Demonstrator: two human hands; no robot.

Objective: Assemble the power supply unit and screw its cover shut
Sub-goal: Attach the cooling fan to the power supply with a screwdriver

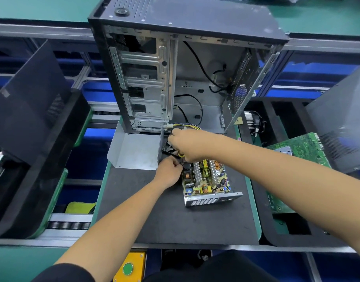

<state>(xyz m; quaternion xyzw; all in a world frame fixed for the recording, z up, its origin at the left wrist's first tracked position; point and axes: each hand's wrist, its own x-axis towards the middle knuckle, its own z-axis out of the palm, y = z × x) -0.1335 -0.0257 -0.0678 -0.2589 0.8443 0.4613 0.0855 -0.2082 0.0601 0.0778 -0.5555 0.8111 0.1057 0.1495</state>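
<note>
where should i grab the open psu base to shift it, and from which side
Grip the power supply base by its perforated metal end wall nearest the person, coming from the front with thumb and fingers on the wall's two ends. The circuit board lies exposed on top, and both the left hand and right hand crowd the far, fan end.

No text, label, brand or number is legible on anything here.

Left hand (168, 172) fingers curled; right hand (184, 146) fingers curled, just above
</note>
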